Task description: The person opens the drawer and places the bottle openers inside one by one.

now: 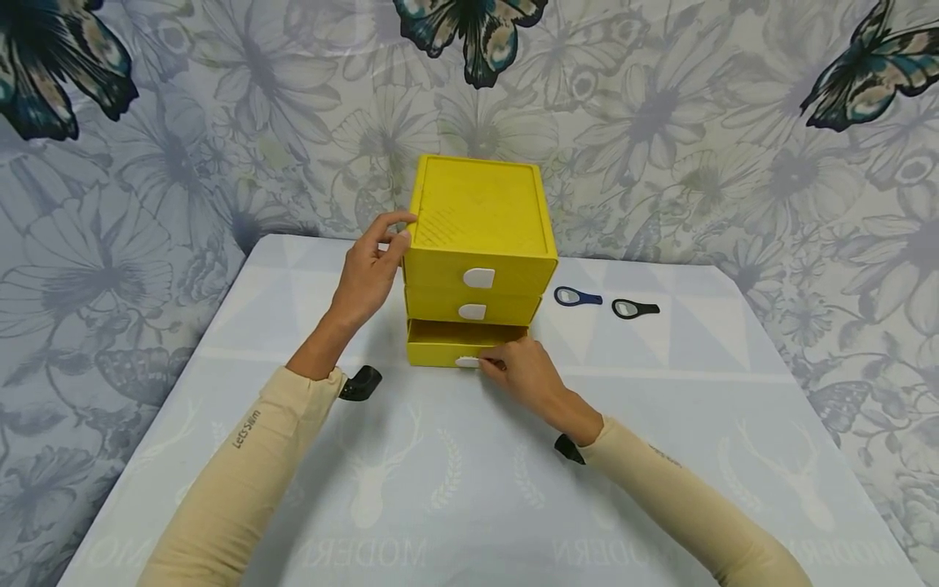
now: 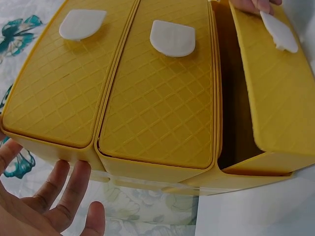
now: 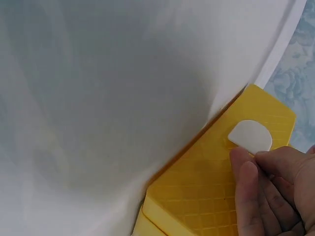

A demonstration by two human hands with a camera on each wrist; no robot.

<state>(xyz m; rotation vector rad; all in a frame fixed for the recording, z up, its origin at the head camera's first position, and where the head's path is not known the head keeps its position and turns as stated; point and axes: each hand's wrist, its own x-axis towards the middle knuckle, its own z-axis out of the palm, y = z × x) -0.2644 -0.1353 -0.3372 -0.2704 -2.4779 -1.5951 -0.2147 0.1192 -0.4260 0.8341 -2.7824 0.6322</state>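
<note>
pinching the tab, right hand has the bottom drawer only partway out; top drawer and middle drawer sit closed. left hand, fingers spread, touches the side of the cabinet. blue magnifier and black magnifier lie outside, to its right.

White table, rounded at the far corners, printed with stag heads, sprigs and MODERN lettering toward the front, on it a yellow cabinet upright near the back, right of it a blue magnifier, then a black magnifier, both lying flat.
</note>
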